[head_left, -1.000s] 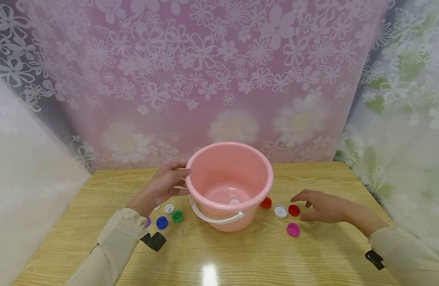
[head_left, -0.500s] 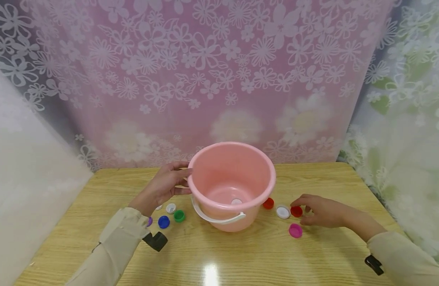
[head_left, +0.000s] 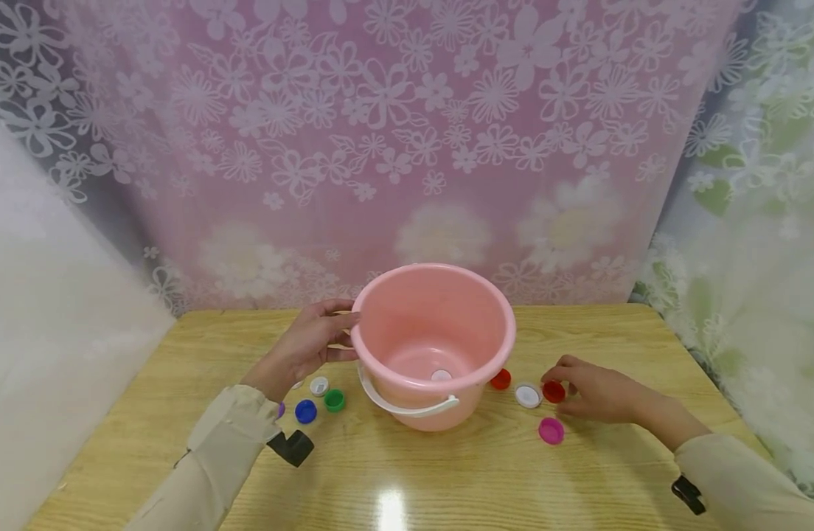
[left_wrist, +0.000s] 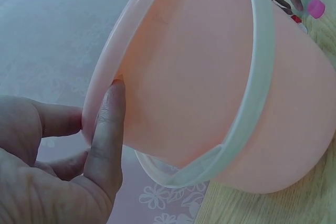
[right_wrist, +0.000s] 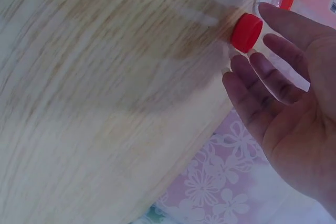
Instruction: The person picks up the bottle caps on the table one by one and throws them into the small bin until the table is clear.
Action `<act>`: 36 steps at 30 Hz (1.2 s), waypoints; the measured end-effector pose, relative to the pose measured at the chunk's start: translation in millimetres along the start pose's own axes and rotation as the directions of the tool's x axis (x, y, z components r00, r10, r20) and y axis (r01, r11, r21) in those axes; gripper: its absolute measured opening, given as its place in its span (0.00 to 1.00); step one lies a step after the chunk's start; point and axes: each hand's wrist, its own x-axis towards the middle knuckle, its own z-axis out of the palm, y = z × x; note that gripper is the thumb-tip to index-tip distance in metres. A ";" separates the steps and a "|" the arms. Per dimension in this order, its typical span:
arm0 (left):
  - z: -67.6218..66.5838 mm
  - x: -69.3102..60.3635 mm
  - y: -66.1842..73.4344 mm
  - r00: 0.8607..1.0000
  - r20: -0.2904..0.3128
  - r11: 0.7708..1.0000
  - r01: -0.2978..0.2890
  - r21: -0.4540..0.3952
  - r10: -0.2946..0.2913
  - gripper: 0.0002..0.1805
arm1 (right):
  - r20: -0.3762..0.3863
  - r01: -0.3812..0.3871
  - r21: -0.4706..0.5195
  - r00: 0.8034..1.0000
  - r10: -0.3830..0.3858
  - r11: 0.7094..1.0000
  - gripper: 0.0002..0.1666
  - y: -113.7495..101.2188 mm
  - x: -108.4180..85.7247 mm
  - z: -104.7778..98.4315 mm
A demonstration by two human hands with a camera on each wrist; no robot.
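Red round plastic cap (head_left: 554, 391), short and shallow: on the wood-grain tabletop (head_left: 354, 472), right of the bucket, just beside a white round plastic cap (head_left: 529, 396); magenta round plastic cap (head_left: 551, 431) nearer the person.

Right hand (head_left: 599, 392): around the red cap, thumb on the near side, fingers beyond, loosely extended and parted from the thumb. Firm contact: cannot tell.

Pink round plastic bucket (head_left: 440, 317): standing on the tabletop between the two hands, with a small white disc (head_left: 441, 376) at the bottom.

Left hand (head_left: 310, 343): pinching the bucket's left rim, thumb inside, fingers outside.

Handling, as judged: bring thumb and fingertips together on opposite points of the red cap's side wall, low and level; avoid catching the white cap in the same pinch; lift straight up before any sideways move, since low side walls probably offer little purchase. Hold the bucket rim steady, without pulling or tipping.

Orientation, red cap: apparently lying flat, hollow face up; round in outline, hence without a long axis across the tabletop; central axis short, roughly vertical.

Orientation, bucket: mouth up, central axis near upright, narrowing toward the base; white plastic arched handle (head_left: 407, 411) hanging down on the near side.
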 end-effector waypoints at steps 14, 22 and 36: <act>0.2 1.2 -1.3 1.000 -0.004 1.000 -0.004 0.004 0.004 0.23 | -0.079 0.074 0.029 0.994 -0.071 0.997 0.11 8.7 3.9 9.1; -1.7 2.0 -2.7 1.000 0.008 1.000 -0.019 -0.003 0.020 0.25 | -0.057 0.080 0.006 0.995 -0.079 0.997 0.11 11.5 7.4 7.7; -1.8 2.7 -2.7 1.000 0.008 1.000 -0.016 -0.023 0.017 0.25 | -0.064 0.096 0.011 0.993 -0.095 0.995 0.11 11.0 8.5 8.8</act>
